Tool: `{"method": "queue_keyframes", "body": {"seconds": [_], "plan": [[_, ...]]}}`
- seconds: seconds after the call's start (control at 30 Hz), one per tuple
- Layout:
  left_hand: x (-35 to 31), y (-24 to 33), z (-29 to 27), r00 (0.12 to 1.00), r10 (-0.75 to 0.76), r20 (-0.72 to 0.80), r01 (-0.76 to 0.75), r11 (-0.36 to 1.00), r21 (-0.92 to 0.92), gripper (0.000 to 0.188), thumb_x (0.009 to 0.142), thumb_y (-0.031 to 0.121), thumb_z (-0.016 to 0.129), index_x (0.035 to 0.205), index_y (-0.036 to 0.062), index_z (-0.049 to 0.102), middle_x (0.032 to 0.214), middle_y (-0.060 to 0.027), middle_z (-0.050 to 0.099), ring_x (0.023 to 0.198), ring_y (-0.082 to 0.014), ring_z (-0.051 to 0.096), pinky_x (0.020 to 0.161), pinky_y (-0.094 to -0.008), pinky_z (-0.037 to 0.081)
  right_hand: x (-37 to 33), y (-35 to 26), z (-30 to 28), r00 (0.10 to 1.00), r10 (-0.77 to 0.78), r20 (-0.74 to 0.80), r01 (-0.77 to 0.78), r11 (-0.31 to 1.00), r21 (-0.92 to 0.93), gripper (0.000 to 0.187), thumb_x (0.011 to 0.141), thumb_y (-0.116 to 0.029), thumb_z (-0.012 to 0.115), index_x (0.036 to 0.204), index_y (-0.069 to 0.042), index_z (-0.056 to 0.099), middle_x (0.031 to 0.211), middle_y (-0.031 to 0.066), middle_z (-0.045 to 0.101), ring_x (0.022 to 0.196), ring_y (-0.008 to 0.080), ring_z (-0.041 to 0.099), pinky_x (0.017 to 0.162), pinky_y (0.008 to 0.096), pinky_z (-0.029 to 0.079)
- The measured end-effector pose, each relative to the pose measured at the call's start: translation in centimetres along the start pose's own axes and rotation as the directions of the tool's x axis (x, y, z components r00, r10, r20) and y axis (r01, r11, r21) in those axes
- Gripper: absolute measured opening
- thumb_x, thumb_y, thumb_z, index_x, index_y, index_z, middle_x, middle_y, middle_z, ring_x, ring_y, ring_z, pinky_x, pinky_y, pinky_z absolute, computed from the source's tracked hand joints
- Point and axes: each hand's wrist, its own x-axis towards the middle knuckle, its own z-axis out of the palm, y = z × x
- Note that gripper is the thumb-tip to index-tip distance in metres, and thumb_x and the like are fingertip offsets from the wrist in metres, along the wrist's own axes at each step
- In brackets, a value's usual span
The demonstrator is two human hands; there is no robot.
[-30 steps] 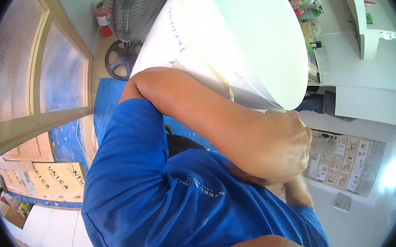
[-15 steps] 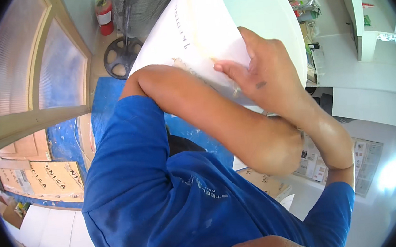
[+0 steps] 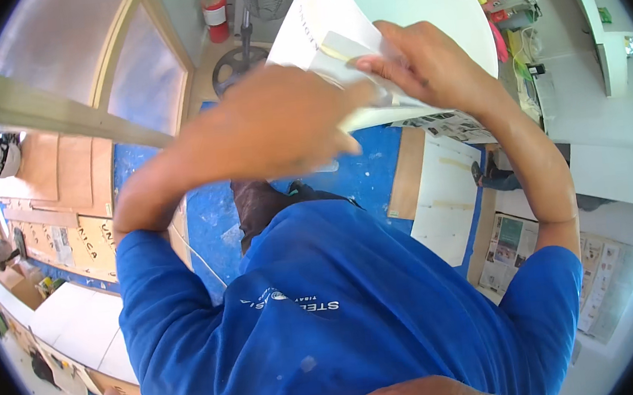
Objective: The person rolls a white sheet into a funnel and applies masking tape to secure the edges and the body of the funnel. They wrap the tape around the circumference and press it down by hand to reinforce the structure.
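A large white curved sheet (image 3: 330, 4), printed on its outer face, curls at the top of the view around a pale, smooth inner surface (image 3: 420, 8). My right hand (image 3: 436, 63) pinches the sheet's edge, with the thumb on the outer face and the fingers over the rim. A pale flat strip (image 3: 348, 46) with a yellowish line lies beside that thumb; its kind is unclear. In front of the sheet's lower part is my left hand (image 3: 279, 118), smeared by motion. Its fingers point toward my right hand, and whether they hold anything does not show.
A standing fan's round base (image 3: 234, 71) and a red fire extinguisher (image 3: 215, 14) stand far left, by a framed glass partition (image 3: 137, 78). Blue sheeting (image 3: 366, 167) covers the floor. White panels (image 3: 441, 201) lie at right. Someone's leg (image 3: 502, 180) shows near them.
My left arm has swung back to the left, uncrossing from my right forearm. My right hand keeps its hold on the sheet. The pale flat strip now shows beside it, and the view has shifted.
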Motion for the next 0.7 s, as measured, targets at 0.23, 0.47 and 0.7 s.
{"method": "queue_keyframes", "body": {"seconds": [0.23, 0.47, 0.7], "plan": [[-1.5, -7.7, -0.7, 0.927, -0.111, -0.357, 0.164, 0.979, 0.121, 0.029, 0.087, 0.020, 0.075, 0.114, 0.0089, 0.071, 0.092, -0.0129, 0.073, 0.078, -0.0390, 0.066, 0.071, -0.0466, 0.050, 0.1, -1.5, -0.2, 0.995, -0.021, 0.095, 0.019, 1.000, 0.025, 0.034, 0.103, -0.034, 0.061, 0.101, 0.000, 0.061, 0.071, 0.0230, 0.061, 0.071, 0.0442, 0.060, 0.067, 0.0526, 0.045], [4.2, -6.3, -1.1, 0.770, -0.349, -0.534, 0.491, 0.858, 0.148, 0.033, 0.079, 0.031, 0.080, 0.097, 0.0063, 0.069, 0.084, -0.0162, 0.071, 0.085, -0.0382, 0.068, 0.083, -0.0526, 0.047, 0.2, -1.6, -0.1, 0.993, 0.073, 0.093, -0.080, 0.995, 0.067, 0.033, 0.100, -0.026, 0.064, 0.118, 0.002, 0.064, 0.085, 0.0243, 0.069, 0.076, 0.0385, 0.066, 0.072, 0.0442, 0.050], [6.6, -6.0, 1.5, 0.698, -0.212, -0.684, 0.433, 0.886, 0.167, 0.026, 0.077, 0.028, 0.078, 0.087, 0.0073, 0.065, 0.077, -0.0186, 0.070, 0.082, -0.0391, 0.069, 0.082, -0.0523, 0.041, 0.4, -0.4, 0.2, 0.967, 0.253, -0.028, -0.227, 0.906, 0.357, 0.048, 0.088, -0.027, 0.075, 0.126, 0.000, 0.064, 0.107, 0.0241, 0.072, 0.094, 0.0320, 0.070, 0.087, 0.0407, 0.053]]}}
